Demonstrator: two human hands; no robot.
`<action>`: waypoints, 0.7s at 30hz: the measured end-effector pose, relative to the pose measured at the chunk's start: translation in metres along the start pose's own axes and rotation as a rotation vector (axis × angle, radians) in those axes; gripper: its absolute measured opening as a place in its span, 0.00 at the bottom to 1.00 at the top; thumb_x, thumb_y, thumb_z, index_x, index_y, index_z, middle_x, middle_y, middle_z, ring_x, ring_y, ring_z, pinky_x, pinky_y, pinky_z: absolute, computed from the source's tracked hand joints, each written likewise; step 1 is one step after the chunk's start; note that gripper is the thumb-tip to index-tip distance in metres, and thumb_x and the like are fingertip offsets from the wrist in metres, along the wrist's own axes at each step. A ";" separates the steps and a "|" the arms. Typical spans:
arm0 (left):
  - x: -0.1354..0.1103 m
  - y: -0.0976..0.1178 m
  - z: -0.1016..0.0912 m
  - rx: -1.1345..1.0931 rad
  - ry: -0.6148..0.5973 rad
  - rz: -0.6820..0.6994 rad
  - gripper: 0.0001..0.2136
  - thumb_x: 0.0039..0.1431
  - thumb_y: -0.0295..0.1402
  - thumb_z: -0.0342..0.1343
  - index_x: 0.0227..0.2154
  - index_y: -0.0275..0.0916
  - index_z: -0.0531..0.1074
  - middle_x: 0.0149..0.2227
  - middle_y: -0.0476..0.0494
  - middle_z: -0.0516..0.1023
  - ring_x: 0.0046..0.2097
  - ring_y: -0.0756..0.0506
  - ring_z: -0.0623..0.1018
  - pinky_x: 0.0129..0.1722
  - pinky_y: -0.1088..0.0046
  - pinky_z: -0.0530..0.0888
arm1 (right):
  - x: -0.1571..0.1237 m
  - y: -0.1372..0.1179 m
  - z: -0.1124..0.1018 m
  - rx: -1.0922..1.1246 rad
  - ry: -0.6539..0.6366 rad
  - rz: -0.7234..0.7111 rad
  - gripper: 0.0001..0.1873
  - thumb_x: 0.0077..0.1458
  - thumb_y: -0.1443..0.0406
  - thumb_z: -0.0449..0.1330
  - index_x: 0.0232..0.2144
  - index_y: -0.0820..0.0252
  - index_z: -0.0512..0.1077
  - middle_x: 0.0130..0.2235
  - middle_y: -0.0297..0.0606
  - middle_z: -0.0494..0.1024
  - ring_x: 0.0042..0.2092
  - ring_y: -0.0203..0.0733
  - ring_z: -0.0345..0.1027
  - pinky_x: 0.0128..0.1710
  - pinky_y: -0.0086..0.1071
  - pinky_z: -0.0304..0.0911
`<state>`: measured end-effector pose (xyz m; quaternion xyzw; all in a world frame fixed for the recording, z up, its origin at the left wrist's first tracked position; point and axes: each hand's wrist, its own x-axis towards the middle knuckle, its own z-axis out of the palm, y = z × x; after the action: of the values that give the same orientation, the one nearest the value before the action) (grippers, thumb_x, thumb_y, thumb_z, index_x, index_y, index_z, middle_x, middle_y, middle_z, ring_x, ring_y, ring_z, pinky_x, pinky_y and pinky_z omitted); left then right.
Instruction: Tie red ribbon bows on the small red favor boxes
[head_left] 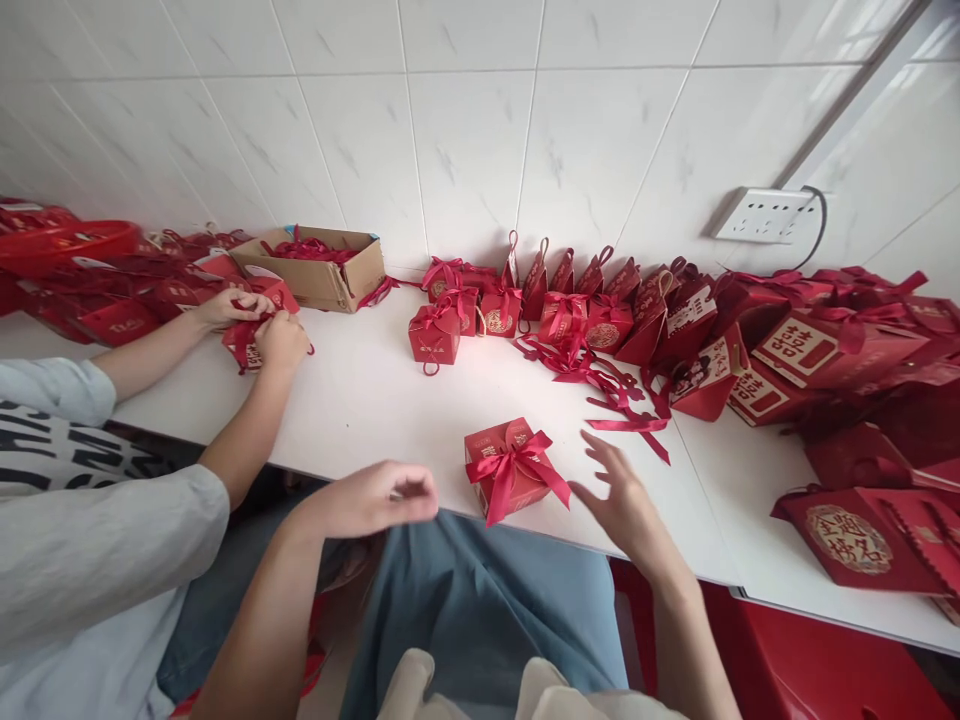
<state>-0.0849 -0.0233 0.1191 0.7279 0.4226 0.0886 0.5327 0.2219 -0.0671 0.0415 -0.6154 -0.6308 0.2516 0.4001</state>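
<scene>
A small red gift box (495, 445) tied with a shiny red ribbon bow (514, 472) sits near the table's front edge, between my two hands. To its left, my left hand (382, 498) hovers by the edge with curled fingers, a gap between thumb and fingers, and nothing visible in it. My right hand (621, 498) is open at the box's right, fingers spread, its tips close to a ribbon tail but apart from it. Loose red ribbons (615, 385) lie on the table beyond my right hand.
Finished-looking red boxes (499, 308) stand along the wall, with more stacked boxes (817, 345) at right. A cardboard box (319, 280) holds red ribbons. At left, a co-worker's hands (259, 325) handle another red box. A power strip (765, 215) is on the wall.
</scene>
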 end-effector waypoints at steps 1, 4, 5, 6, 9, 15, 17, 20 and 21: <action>0.005 0.006 -0.001 -0.001 0.140 0.039 0.12 0.57 0.42 0.53 0.27 0.39 0.72 0.28 0.49 0.74 0.32 0.48 0.73 0.33 0.75 0.69 | -0.003 -0.007 -0.006 -0.048 0.092 0.076 0.22 0.55 0.54 0.56 0.49 0.58 0.68 0.49 0.48 0.72 0.46 0.51 0.70 0.41 0.43 0.69; 0.031 0.021 0.012 0.099 0.491 0.172 0.11 0.59 0.40 0.50 0.28 0.39 0.70 0.30 0.49 0.73 0.35 0.48 0.73 0.38 0.74 0.69 | -0.018 -0.036 -0.008 0.020 0.017 0.281 0.24 0.58 0.46 0.50 0.27 0.59 0.71 0.23 0.39 0.75 0.25 0.42 0.70 0.25 0.33 0.65; 0.041 0.024 0.019 0.158 0.523 0.209 0.10 0.59 0.38 0.50 0.28 0.39 0.71 0.31 0.48 0.73 0.36 0.47 0.73 0.40 0.73 0.69 | -0.024 -0.046 -0.002 0.099 -0.114 0.304 0.26 0.58 0.45 0.49 0.25 0.59 0.70 0.19 0.37 0.73 0.22 0.41 0.68 0.24 0.32 0.64; 0.050 0.027 0.026 0.215 0.519 0.240 0.09 0.59 0.37 0.50 0.29 0.39 0.71 0.33 0.47 0.73 0.38 0.46 0.72 0.41 0.71 0.69 | -0.029 -0.055 0.007 0.180 -0.261 0.301 0.28 0.58 0.44 0.48 0.24 0.59 0.69 0.18 0.37 0.73 0.21 0.40 0.68 0.24 0.31 0.63; 0.068 0.027 0.039 0.323 0.462 0.281 0.06 0.58 0.34 0.52 0.29 0.40 0.72 0.34 0.46 0.73 0.41 0.44 0.72 0.44 0.67 0.69 | -0.038 -0.071 0.045 0.334 -0.481 0.279 0.28 0.57 0.43 0.49 0.20 0.59 0.63 0.20 0.38 0.75 0.20 0.38 0.68 0.24 0.30 0.61; 0.071 0.022 0.046 0.375 0.468 0.265 0.02 0.55 0.31 0.54 0.29 0.41 0.71 0.34 0.47 0.71 0.40 0.44 0.71 0.44 0.64 0.70 | -0.035 -0.071 0.088 0.648 -0.357 0.378 0.32 0.51 0.38 0.50 0.27 0.62 0.68 0.19 0.35 0.71 0.19 0.38 0.65 0.14 0.26 0.53; 0.071 0.022 0.049 0.383 0.492 0.241 0.02 0.55 0.30 0.54 0.30 0.41 0.71 0.35 0.46 0.71 0.41 0.44 0.70 0.43 0.63 0.70 | -0.034 -0.070 0.087 0.677 -0.358 0.368 0.32 0.50 0.38 0.51 0.26 0.62 0.68 0.18 0.35 0.70 0.19 0.37 0.65 0.14 0.26 0.53; 0.073 0.020 0.055 0.367 0.529 0.215 0.02 0.54 0.29 0.54 0.30 0.40 0.71 0.36 0.45 0.70 0.42 0.43 0.69 0.44 0.63 0.70 | -0.033 -0.069 0.082 0.697 -0.379 0.362 0.31 0.50 0.39 0.52 0.24 0.62 0.68 0.18 0.35 0.70 0.18 0.36 0.64 0.14 0.26 0.53; 0.074 0.019 0.056 0.359 0.535 0.210 0.02 0.54 0.29 0.54 0.29 0.40 0.71 0.36 0.45 0.70 0.42 0.43 0.69 0.44 0.63 0.70 | -0.033 -0.069 0.082 0.702 -0.384 0.361 0.30 0.50 0.39 0.52 0.24 0.62 0.69 0.18 0.35 0.70 0.18 0.36 0.64 0.14 0.26 0.53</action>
<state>0.0038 -0.0111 0.0881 0.8006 0.4790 0.2549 0.2543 0.1133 -0.0929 0.0455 -0.4846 -0.4522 0.6266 0.4099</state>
